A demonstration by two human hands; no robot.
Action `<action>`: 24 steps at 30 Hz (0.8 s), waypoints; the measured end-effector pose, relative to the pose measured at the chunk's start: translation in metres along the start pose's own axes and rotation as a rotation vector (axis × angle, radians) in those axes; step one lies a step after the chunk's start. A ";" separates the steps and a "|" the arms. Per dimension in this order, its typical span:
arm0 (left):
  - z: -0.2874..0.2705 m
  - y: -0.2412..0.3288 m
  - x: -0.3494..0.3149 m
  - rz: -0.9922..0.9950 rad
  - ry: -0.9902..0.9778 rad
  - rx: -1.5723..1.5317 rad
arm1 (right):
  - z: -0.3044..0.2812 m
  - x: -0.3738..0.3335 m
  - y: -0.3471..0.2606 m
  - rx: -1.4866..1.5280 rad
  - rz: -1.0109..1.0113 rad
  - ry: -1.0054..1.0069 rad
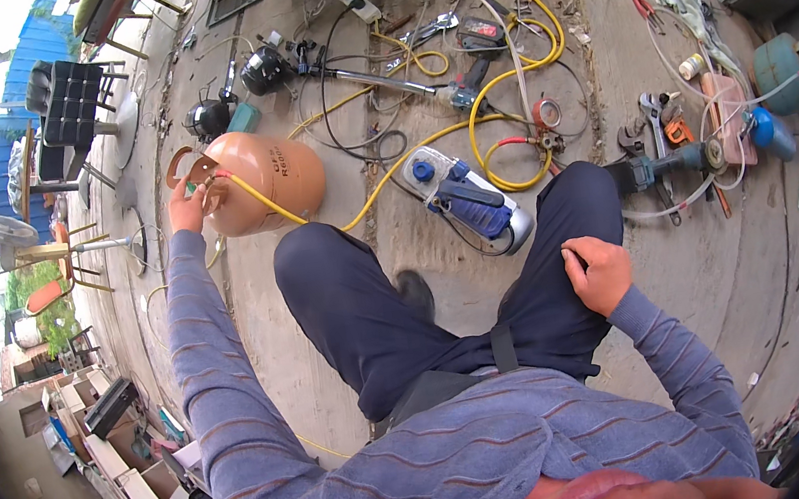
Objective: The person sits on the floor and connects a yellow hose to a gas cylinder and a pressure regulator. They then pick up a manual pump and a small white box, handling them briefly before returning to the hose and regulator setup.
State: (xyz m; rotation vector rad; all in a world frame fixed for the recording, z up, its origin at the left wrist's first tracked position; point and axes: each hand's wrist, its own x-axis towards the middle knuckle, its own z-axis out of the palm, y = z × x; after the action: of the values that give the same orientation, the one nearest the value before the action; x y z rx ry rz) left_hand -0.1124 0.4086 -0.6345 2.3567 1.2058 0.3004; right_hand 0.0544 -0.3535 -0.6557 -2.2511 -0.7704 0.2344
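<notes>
An orange refrigerant cylinder (270,186) lies on its side on the floor, beyond my left knee. My left hand (185,205) reaches its valve end, fingers curled at the valve beside the metal collar (178,163); the exact grip is partly hidden. A yellow hose (264,203) leaves the valve and winds across to a manifold gauge (546,113). Resting on my right thigh, my right hand (603,273) has its fingers curled in and nothing showing in them. Between my knees and the gauge stands a blue and grey vacuum pump (468,198).
Two black compressors (263,71) and a cordless power tool (467,87) lie ahead among tangled cables. To the right are an angle grinder (657,170), wrenches (653,123), red-handled pliers (640,8) and a teal tank (780,76). Chairs (74,116) and a fan (11,231) stand left.
</notes>
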 end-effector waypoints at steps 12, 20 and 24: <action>0.003 0.020 -0.019 0.144 0.062 0.166 | 0.011 -0.007 0.033 -0.029 0.010 0.053; 0.017 0.001 -0.013 0.106 0.193 0.107 | -0.011 0.003 0.033 -0.115 -0.014 -0.078; 0.005 0.074 -0.049 0.328 0.650 0.534 | -0.023 0.020 0.029 -0.118 -0.039 -0.254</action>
State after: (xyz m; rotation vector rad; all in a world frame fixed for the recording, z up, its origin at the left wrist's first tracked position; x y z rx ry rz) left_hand -0.0868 0.3302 -0.6007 3.0612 1.2740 1.0306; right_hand 0.0921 -0.3712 -0.6585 -2.3424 -0.9832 0.4739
